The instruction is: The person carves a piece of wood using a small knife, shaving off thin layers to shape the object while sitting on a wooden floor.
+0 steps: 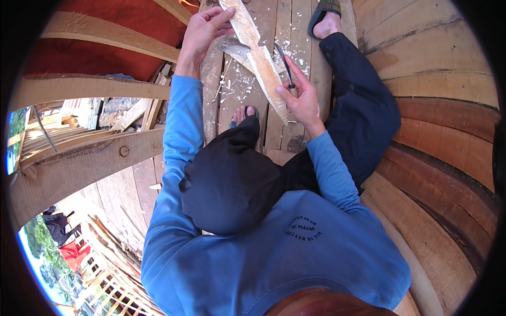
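A pale carved piece of wood (268,73), long and flat with a notch midway and a pointed near end, slants across in front of me. My left hand (205,32) pinches its far part between thumb and fingers. In my right hand (304,100) is a carving knife (284,64) with a thin dark, slightly curved blade and a light wooden handle. The right thumb presses against the wood's near part, and the blade points away beside its right edge. Beneath the wood lies a grey, curved flat thing (232,47), partly hidden; its kind I cannot make out.
Pale shavings (240,84) litter the plank floor (211,100). My sandalled feet rest on either side of the work. Curved timber ribs (95,92) stand at left, with wood scraps beyond. A wall of bent planks (437,129) rises close on the right.
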Action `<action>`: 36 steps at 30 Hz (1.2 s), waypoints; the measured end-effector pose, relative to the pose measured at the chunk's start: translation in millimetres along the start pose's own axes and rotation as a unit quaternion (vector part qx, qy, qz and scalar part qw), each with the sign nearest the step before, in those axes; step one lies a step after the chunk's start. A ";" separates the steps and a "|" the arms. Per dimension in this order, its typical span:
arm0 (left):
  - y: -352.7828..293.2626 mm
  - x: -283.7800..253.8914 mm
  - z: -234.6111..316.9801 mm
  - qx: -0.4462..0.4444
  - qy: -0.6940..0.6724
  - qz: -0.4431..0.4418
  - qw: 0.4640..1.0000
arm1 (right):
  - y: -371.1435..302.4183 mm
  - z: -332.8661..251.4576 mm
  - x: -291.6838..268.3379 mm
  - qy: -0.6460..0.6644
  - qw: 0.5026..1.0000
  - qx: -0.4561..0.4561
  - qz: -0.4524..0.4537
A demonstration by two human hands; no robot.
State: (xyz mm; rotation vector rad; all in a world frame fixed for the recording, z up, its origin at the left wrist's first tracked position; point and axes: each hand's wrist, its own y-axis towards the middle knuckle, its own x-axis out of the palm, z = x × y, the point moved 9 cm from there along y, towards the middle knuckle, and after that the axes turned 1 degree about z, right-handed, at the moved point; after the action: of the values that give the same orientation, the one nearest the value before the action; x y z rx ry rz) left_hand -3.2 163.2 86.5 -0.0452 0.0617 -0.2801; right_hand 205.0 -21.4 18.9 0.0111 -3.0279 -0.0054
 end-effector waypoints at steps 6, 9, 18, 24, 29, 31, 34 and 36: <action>1.4 3.9 -6.5 -0.011 -0.002 -0.006 1.000 | -5.9 8.4 -1.2 0.074 0.995 0.070 -0.015; -0.1 -3.9 -11.4 -0.021 -0.007 0.001 1.000 | -8.3 11.7 4.7 0.103 0.991 0.084 -0.025; -7.2 2.4 -15.1 -0.049 -0.029 0.022 0.998 | -11.7 18.6 6.2 0.108 0.989 0.097 -0.026; -29.9 36.2 -37.8 -0.057 -0.030 -0.040 0.997 | -7.9 12.6 -0.5 0.042 0.998 0.039 -0.002; -43.1 42.3 -30.4 -0.001 0.019 -0.063 0.998 | -9.1 12.3 -4.2 0.026 0.998 0.052 0.013; -45.6 44.6 -25.8 0.019 0.026 -0.061 0.998 | -9.0 10.9 -4.5 0.031 0.998 0.052 0.019; -45.1 45.6 -28.2 0.001 0.019 -0.064 0.998 | -6.9 6.6 -3.9 0.034 0.999 0.027 0.021; -42.7 42.8 -39.6 -0.047 0.036 -0.073 0.996 | -6.1 3.6 -3.7 0.037 0.999 0.017 0.018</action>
State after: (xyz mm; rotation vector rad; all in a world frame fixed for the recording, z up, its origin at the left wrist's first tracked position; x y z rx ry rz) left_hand 23.5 109.0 46.9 -0.1327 0.1437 -0.4245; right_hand 208.3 -27.5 14.9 -0.0403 -2.9524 0.0475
